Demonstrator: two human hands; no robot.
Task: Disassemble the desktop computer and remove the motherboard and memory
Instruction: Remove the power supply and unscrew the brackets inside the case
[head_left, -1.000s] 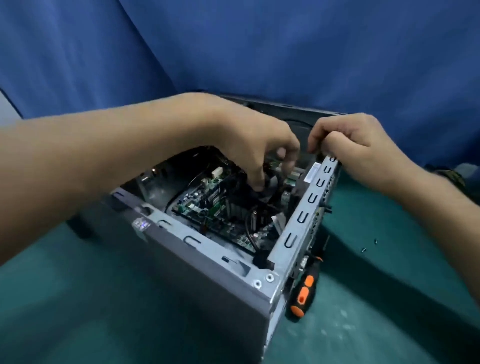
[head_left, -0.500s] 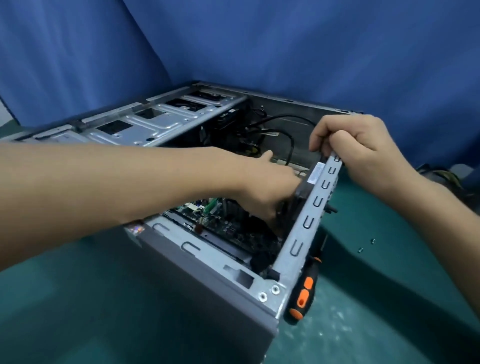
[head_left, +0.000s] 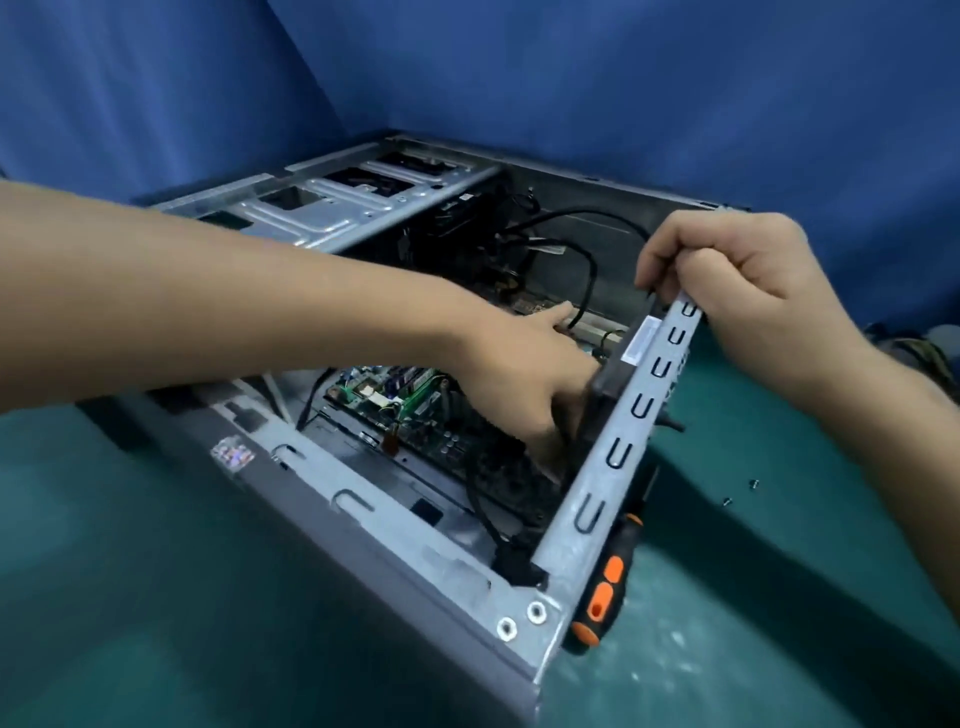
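Reaching down into the open case (head_left: 395, 525), your left hand (head_left: 524, 374) sits directly over the motherboard (head_left: 415, 410), fingers curled around something hidden. Your right hand (head_left: 737, 270) pinches the case's far rail (head_left: 623, 436), farther from the board.

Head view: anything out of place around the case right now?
Two loose screws lie scattered on the green mat right of the case, easy to lose. The screwdriver is wedged against the case's rear panel. Nothing looks damaged.

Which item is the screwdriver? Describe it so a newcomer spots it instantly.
Start at the open grey computer case on the teal table. Follow its slotted metal rear edge down to the near corner; the screwdriver stands propped against the outside there. Its black-and-orange handle is the only bright colour near the case.
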